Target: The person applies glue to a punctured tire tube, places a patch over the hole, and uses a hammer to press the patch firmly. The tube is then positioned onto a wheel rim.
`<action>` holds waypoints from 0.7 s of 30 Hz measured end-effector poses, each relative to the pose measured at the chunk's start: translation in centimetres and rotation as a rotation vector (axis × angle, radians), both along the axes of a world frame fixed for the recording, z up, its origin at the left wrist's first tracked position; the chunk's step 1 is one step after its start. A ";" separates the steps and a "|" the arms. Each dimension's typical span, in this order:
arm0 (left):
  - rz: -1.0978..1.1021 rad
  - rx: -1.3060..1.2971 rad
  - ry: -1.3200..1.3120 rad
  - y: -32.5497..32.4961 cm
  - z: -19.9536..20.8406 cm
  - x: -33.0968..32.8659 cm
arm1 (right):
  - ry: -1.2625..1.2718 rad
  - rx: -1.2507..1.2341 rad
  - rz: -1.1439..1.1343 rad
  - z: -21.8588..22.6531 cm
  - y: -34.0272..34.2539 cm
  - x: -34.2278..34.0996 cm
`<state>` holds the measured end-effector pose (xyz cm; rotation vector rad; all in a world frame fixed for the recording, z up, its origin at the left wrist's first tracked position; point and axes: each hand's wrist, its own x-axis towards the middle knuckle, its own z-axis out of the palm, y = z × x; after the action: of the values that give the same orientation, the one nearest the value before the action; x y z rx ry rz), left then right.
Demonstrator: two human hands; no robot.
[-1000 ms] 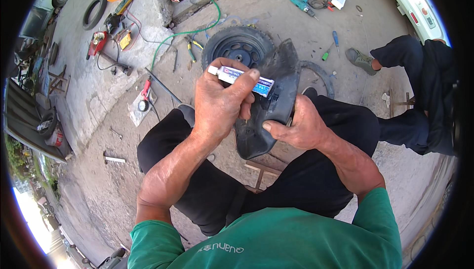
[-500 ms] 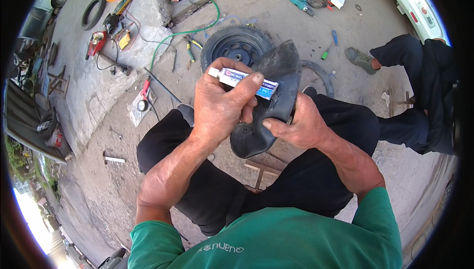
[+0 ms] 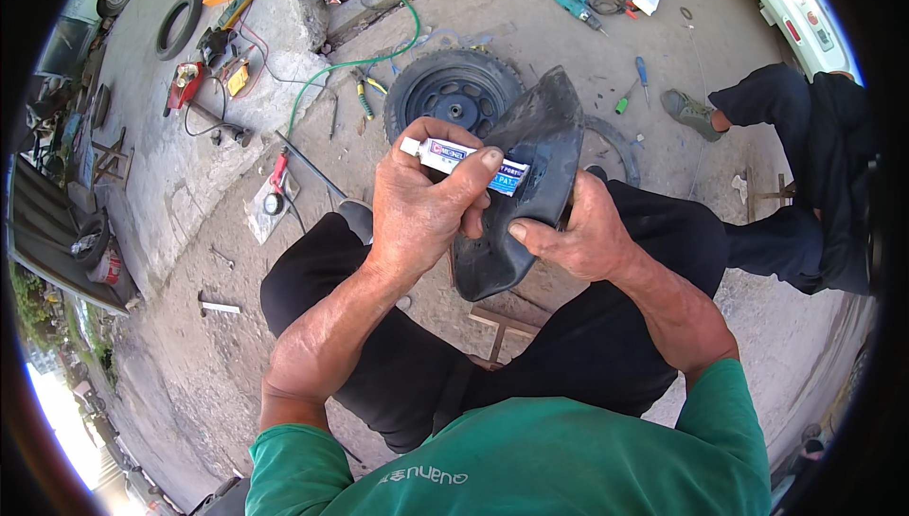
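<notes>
My left hand (image 3: 421, 196) is closed round a small white and blue glue tube (image 3: 453, 156), pinched under the thumb, its white capped end pointing left. The tube's other end lies over a flattened black rubber inner tube (image 3: 544, 161). That inner tube is held up above my lap by my right hand (image 3: 582, 237), whose thumb presses on its near face while the fingers are hidden behind it. A darker, shiny patch of the rubber shows just right of the glue tube. Beyond it a black wheel with its tyre (image 3: 445, 90) lies flat on the ground.
A green hose (image 3: 365, 60) winds past a red-handled air gauge (image 3: 276, 180). A teal power drill (image 3: 579, 7), screwdrivers (image 3: 643, 76) and a hammer (image 3: 218, 306) lie around. Another person's leg (image 3: 767, 104) is at the right. A loose tyre (image 3: 178, 26) lies far left.
The inner tube and my right hand have shifted slightly right, and the rubber has turned a little. My left hand keeps its grip, with the glue tube rolled slightly.
</notes>
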<state>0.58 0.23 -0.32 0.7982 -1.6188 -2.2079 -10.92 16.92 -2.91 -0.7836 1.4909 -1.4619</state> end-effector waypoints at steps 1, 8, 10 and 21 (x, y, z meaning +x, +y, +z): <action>0.023 0.018 0.000 -0.1 0.1 -0.1 | 0.008 -0.012 -0.006 0.0 0.0 0.0; -0.011 -0.001 0.023 0.3 0.2 0.1 | -0.027 0.007 0.006 0.3 -0.1 -0.2; -0.010 -0.021 0.010 0.2 0.4 0.1 | -0.024 0.005 -0.003 0.3 0.0 -0.1; -0.011 -0.026 -0.053 0.0 0.6 0.0 | -0.008 0.007 0.003 0.1 -0.2 0.1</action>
<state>0.53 0.21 0.29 0.8487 -1.6770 -2.1866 -10.84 16.75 -2.84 -0.7745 1.4874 -1.4553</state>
